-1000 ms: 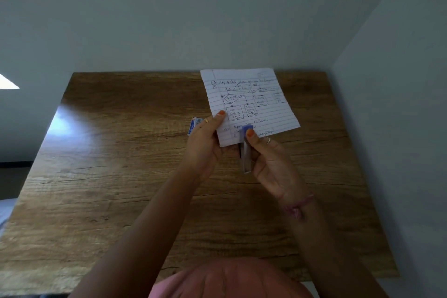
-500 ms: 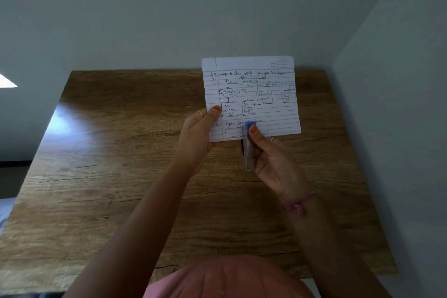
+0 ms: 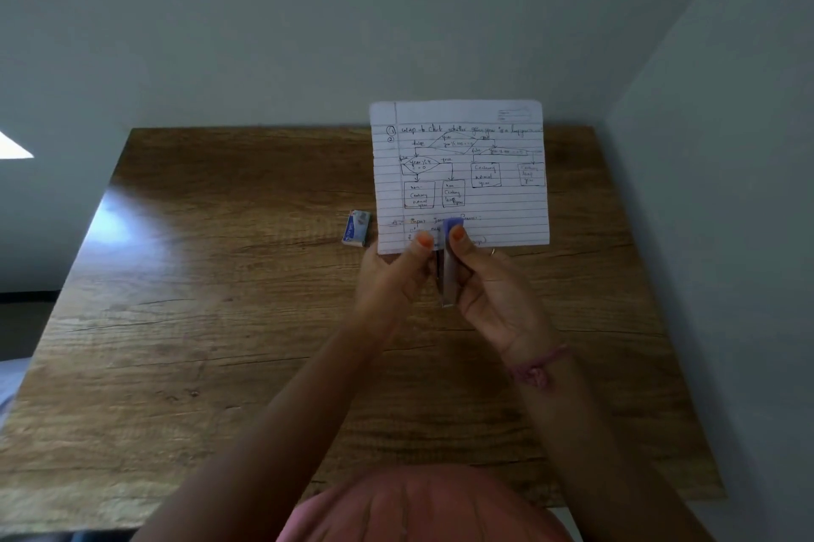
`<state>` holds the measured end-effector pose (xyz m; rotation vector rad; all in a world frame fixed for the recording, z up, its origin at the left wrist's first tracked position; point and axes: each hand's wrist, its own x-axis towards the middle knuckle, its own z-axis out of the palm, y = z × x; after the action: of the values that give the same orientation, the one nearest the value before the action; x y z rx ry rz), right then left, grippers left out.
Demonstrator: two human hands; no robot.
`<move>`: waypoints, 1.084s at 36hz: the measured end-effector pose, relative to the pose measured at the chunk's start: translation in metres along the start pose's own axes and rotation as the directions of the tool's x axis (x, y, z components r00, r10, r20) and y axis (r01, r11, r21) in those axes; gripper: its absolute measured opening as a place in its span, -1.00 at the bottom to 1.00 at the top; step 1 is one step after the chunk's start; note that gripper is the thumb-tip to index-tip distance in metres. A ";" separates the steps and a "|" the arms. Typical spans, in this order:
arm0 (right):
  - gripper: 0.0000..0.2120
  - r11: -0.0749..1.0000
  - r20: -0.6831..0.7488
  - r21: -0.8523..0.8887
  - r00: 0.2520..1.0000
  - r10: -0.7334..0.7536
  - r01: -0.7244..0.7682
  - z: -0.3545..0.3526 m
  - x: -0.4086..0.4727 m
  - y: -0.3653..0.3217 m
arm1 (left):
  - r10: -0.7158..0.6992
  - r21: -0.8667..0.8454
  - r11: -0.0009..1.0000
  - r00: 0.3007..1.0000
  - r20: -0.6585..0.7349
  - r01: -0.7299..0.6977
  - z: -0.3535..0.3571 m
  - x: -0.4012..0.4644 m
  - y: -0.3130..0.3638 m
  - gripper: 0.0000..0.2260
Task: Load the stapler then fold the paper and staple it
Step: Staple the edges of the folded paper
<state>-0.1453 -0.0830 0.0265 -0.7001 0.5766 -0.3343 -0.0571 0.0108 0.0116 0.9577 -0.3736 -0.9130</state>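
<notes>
A folded lined paper (image 3: pixel 460 176) with a handwritten flowchart stands upright above the wooden table (image 3: pixel 220 321). My left hand (image 3: pixel 396 277) pinches its bottom edge, thumb on the front. My right hand (image 3: pixel 489 290) grips a small blue and silver stapler (image 3: pixel 450 264), whose blue head sits over the paper's bottom edge beside my left thumb. The part of the stapler behind the paper is hidden.
A small blue and white staple box (image 3: pixel 357 228) lies on the table just left of the paper. Grey walls (image 3: pixel 727 189) close in behind and to the right of the table.
The paper has tilted up from slanted to upright and risen. My left hand slid right along the bottom edge until its thumb came next to the stapler, uncovering the staple box.
</notes>
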 end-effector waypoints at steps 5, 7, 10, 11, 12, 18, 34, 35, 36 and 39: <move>-0.84 1.000 -0.026 0.009 1.000 -0.001 0.002 -0.001 0.000 0.002 | 0.051 0.120 0.992 0.994 -0.092 -0.039 0.009 -0.002 -0.015 -0.52; -0.88 0.999 -0.031 0.035 1.000 0.002 -0.001 -0.001 0.000 0.003 | 0.056 0.129 0.991 0.993 -0.104 -0.043 0.010 0.001 -0.016 -0.57; -0.87 0.997 -0.049 0.076 0.999 0.019 -0.015 -0.002 0.001 0.002 | 0.030 0.141 0.990 0.995 -0.097 -0.016 0.011 0.003 -0.014 -0.57; -0.85 0.996 -0.060 0.090 0.998 0.028 -0.023 -0.002 0.002 0.002 | 0.014 0.136 0.991 0.995 -0.102 0.000 0.012 0.003 -0.014 -0.56; -0.83 0.996 -0.073 0.088 0.997 0.037 -0.030 -0.003 0.002 0.002 | -0.003 0.127 0.992 0.994 -0.111 0.017 0.011 0.004 -0.014 -0.55; -0.88 1.000 -0.150 0.015 0.989 0.005 -0.003 -0.002 0.007 0.011 | -0.065 0.121 0.989 0.986 -0.153 0.084 0.009 0.004 -0.015 -0.64; -0.75 0.998 -0.065 0.033 0.997 -0.044 0.046 0.003 0.006 0.013 | -0.125 -0.159 0.982 0.984 -0.126 0.105 -0.003 0.003 -0.013 -0.73; -0.69 0.998 -0.039 0.048 0.998 -0.045 0.047 0.003 0.006 0.013 | -0.133 -0.198 0.975 0.979 -0.153 0.101 -0.004 0.002 -0.014 -0.77; -0.64 0.998 -0.020 0.045 0.999 -0.042 0.043 0.002 0.006 0.013 | -0.137 -0.215 0.972 0.974 -0.180 0.097 -0.005 0.002 -0.015 -0.80; -0.69 0.999 -0.014 -0.025 0.999 -0.038 0.038 0.001 0.008 0.018 | -0.126 -0.204 0.976 0.957 -0.261 0.073 -0.009 0.001 -0.016 -0.80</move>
<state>-0.1369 -0.0728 0.0114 -0.7341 0.5824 -0.3681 -0.0592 0.0108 -0.0065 0.9148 -0.0011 -0.8772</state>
